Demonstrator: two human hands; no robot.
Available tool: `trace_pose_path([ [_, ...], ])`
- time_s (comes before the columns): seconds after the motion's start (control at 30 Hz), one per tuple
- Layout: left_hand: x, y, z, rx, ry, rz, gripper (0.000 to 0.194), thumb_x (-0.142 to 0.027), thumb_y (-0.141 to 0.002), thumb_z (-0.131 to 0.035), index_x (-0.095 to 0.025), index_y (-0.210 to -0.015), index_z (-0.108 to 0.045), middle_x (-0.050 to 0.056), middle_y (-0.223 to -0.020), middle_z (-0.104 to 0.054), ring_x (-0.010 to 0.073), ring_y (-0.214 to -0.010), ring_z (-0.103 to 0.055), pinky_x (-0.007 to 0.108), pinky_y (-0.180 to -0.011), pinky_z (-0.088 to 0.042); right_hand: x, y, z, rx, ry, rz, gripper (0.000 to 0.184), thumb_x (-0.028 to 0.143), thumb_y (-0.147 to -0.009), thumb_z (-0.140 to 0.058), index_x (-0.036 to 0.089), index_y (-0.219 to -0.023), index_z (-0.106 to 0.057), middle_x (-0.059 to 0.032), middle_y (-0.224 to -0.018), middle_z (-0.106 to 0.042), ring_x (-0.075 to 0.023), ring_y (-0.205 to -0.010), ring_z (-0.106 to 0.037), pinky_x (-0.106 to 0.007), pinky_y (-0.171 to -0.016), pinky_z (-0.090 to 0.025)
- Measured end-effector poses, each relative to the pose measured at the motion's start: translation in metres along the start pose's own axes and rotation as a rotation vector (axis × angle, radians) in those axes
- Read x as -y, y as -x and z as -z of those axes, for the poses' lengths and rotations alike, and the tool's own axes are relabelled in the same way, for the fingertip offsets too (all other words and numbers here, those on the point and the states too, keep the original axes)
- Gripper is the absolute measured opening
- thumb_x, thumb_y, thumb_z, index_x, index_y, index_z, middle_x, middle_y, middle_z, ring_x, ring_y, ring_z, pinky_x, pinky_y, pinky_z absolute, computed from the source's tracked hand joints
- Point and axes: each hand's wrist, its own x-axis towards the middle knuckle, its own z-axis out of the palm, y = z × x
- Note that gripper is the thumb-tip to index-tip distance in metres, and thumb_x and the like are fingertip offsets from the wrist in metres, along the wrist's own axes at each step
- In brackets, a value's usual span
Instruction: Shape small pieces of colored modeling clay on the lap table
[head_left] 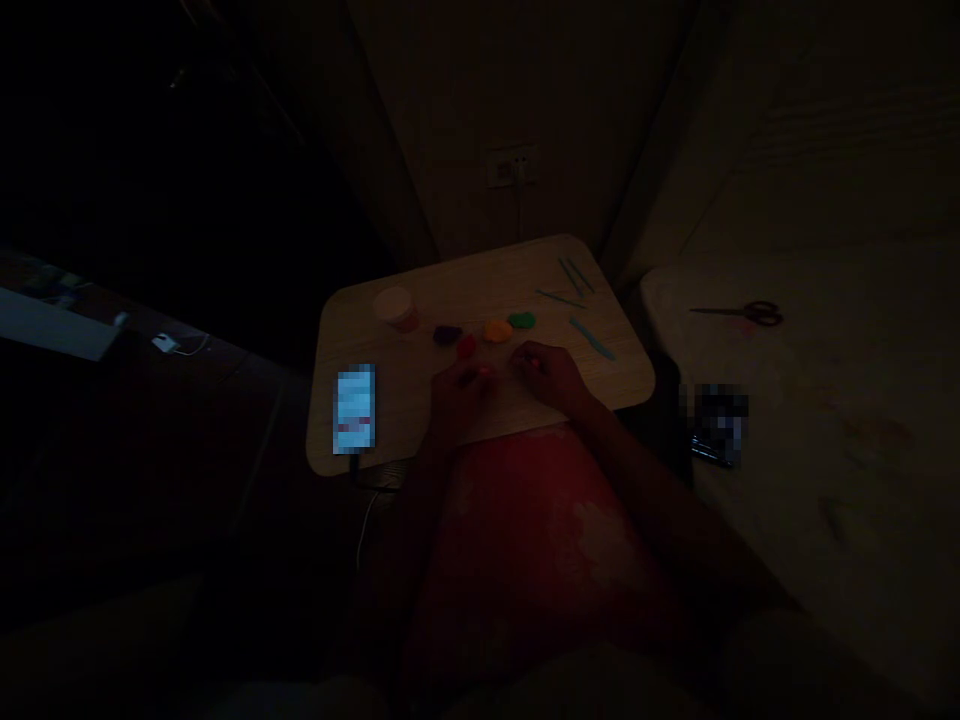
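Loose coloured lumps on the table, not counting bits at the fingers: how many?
4, in a loose row, left to right: purple lump, red lump, orange lump, green lump. The left hand or right hand may hide more.

The pale wooden tabletop (409, 395) has rounded corners. On it lie a lit phone (354, 409), a tub (394, 308), a purple lump (448, 335), a red lump (466, 347), an orange lump (497, 331), a green lump (522, 320) and slim bluish tools (592, 340).

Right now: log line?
left hand: at red bit | right hand: at red speck | grips: unclear | table: purple lump, red lump, orange lump, green lump, phone
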Motion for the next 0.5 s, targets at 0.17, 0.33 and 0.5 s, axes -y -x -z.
trace_pose_path([
  [0.17, -0.0053, 0.0015, 0.0019, -0.028, -0.075, -0.058, 0.036, -0.040, -0.079, -0.078, -0.017, -0.057, -0.061, -0.002, -0.053, -0.058, 0.0097, -0.050, -0.052, 0.022, -0.049, -0.040, 0.0008, 0.0003, 0.0005, 0.008, -0.005, -0.024, 0.026, 0.038, -0.094, -0.056, 0.019, -0.093, -0.073, -0.0033, -0.076, -0.068, -0.0171, -0.068, -0.058, -0.028, -0.064, -0.038],
  [0.33, -0.0051, -0.0001, 0.0027, -0.058, -0.018, -0.041, 0.047, -0.057, -0.084, -0.074, -0.018, -0.061, -0.061, -0.002, -0.055, -0.054, 0.0088, -0.049, -0.046, 0.022, -0.046, -0.035, -0.0012, -0.0005, -0.0002, 0.003, 0.014, -0.018, 0.025, 0.038, -0.094, -0.057, 0.019, -0.093, -0.074, -0.0030, -0.075, -0.068, -0.0171, -0.068, -0.058, -0.028, -0.065, -0.038],
  [0.5, -0.0039, -0.0001, 0.0027, -0.023, 0.016, -0.060, 0.047, -0.064, -0.085, -0.071, -0.017, -0.078, -0.072, 0.002, -0.067, -0.065, 0.0122, -0.058, -0.056, 0.023, -0.052, -0.045, -0.0022, -0.0008, -0.0007, 0.014, 0.006, -0.013, 0.026, 0.038, -0.094, -0.056, 0.019, -0.094, -0.073, -0.0034, -0.076, -0.068, -0.0174, -0.069, -0.059, -0.028, -0.065, -0.038],
])
